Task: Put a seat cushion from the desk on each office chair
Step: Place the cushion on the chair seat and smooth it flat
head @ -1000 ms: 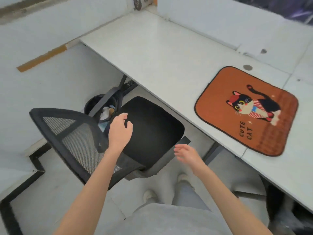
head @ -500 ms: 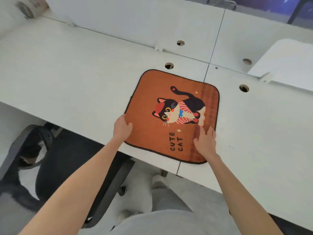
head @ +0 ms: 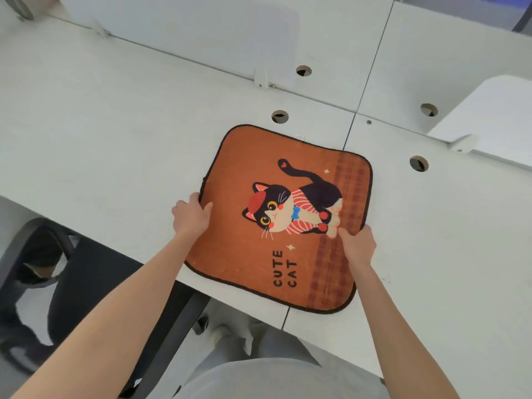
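An orange seat cushion [head: 244,254] with a cartoon cat and the words CUTE CAT lies on the white desk [head: 115,145], near its front edge. My left hand [head: 191,216] grips the cushion's left edge, thumb on top and fingers curled under. My right hand [head: 358,246] pinches the right edge the same way. A black office chair [head: 86,283] stands below the desk at the lower left, its seat partly under the desktop and partly hidden by my left arm.
White partition panels [head: 201,38] run along the back of the desk, and another panel [head: 489,119] juts in at the right. Round cable holes [head: 279,116] dot the desktop. A round object [head: 17,7] sits at the far left corner. My legs and a shoe [head: 221,332] show below.
A second ago both hands hung open over the chair. The view then swung to the desk. Since half a second ago, both hands have closed on the cushion's side edges.
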A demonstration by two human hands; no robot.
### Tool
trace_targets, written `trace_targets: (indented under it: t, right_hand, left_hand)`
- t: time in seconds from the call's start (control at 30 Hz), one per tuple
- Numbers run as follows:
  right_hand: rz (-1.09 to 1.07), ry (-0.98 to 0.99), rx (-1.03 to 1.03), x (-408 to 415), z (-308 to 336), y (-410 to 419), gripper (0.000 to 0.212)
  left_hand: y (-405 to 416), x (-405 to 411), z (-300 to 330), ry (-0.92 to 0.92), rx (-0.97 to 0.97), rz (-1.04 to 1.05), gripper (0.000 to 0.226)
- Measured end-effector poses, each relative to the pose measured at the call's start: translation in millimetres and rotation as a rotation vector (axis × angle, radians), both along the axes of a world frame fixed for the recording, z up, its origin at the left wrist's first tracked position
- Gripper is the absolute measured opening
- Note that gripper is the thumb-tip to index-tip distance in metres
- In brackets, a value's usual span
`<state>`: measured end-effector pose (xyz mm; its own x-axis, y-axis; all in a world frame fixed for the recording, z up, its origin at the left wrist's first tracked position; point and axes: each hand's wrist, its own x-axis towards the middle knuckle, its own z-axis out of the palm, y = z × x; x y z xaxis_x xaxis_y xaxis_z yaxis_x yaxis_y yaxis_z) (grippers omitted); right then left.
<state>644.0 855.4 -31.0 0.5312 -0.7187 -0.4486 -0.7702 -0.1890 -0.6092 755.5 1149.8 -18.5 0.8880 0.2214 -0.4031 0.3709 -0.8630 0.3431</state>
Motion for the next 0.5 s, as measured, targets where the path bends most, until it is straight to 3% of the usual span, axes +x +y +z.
trace_targets:
  t: [0.1, 0.27, 0.5]
  right_hand:
    - [0.201, -0.03, -0.184, 14, 22, 9, 0.033]
    - [0.518, -0.265, -0.27, 43, 75, 71, 0.032]
    - [1.071, -0.476, -0.143, 52, 113, 235, 0.036]
  left_hand:
    - [7, 5, 11, -0.077, -0.116, 0.048, 0.032]
    - [40, -27, 51, -0.262, -0.33, 0.185, 0.025]
    - [148, -115, 91, -0.502, -0.219, 0.393, 0.037]
